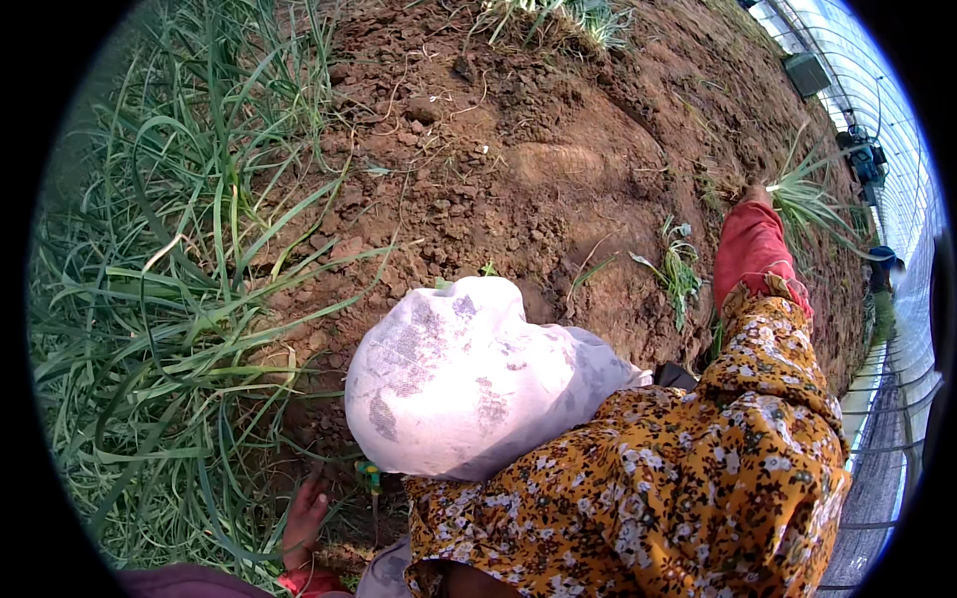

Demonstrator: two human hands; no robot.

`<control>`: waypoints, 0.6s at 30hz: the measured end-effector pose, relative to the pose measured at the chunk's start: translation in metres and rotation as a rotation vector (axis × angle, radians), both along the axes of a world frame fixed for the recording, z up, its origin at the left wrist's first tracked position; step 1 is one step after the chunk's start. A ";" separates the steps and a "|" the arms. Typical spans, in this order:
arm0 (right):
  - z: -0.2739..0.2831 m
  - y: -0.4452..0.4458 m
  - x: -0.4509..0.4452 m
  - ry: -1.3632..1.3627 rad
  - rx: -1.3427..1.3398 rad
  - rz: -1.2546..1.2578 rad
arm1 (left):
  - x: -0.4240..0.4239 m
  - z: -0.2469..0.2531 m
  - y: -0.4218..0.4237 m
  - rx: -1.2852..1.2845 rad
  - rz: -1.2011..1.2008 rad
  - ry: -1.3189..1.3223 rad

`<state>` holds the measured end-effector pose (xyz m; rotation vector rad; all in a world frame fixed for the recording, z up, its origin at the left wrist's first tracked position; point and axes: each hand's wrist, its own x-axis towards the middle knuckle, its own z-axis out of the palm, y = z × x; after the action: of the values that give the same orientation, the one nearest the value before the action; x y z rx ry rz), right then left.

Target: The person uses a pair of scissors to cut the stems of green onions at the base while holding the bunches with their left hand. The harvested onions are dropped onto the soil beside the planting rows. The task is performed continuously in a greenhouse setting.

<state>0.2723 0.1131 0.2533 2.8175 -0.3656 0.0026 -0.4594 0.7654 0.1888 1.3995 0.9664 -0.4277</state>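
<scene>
My right hand (pixel 757 196), at the end of a red cuff (pixel 754 254), reaches out over the soil at the right. It is at the pale stem end of a bunch of long-leaved green plants (pixel 807 190) and appears closed around it. The fingers themselves are mostly hidden. Low in the picture, my left hand (pixel 305 519) is beside the edge of a dense stand of narrow-leaved green plants (pixel 172 299). Its fingers look apart, with nothing visible in them, though shadow and leaves cover part of it. A small green and yellow fitting (pixel 368 471) shows close by.
My knee in pale, soil-stained cloth (pixel 478 374) fills the middle. Brown, cloddy soil (pixel 463 187) spreads ahead, with a wilted leafy weed (pixel 679 273) on it. More pulled plants (pixel 568 22) lie at the top. A dark box (pixel 806 75) stands near the greenhouse wall (pixel 897 97).
</scene>
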 end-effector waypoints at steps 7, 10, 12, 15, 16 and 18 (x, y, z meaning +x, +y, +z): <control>-0.070 -0.068 -0.068 0.151 -0.050 -0.167 | 0.044 -0.057 0.001 -0.024 -0.006 -0.006; -0.051 -0.095 -0.082 0.123 -0.091 -0.235 | 0.042 -0.130 -0.003 0.095 -0.232 -0.003; -0.047 -0.115 -0.092 0.100 -0.086 -0.278 | 0.048 -0.162 -0.019 0.110 -0.317 0.067; -0.047 -0.139 -0.107 0.079 -0.080 -0.319 | 0.048 -0.190 -0.032 0.110 -0.408 0.158; -0.048 -0.145 -0.113 0.086 -0.088 -0.333 | 0.048 -0.195 -0.033 0.105 -0.434 0.183; -0.044 -0.160 -0.121 0.092 -0.101 -0.366 | 0.055 -0.203 -0.032 0.100 -0.482 0.220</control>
<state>0.1509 -0.0471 0.2096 2.6002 -0.8272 -0.1803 -0.4046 0.7329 -0.0141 1.7048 0.8263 -0.9174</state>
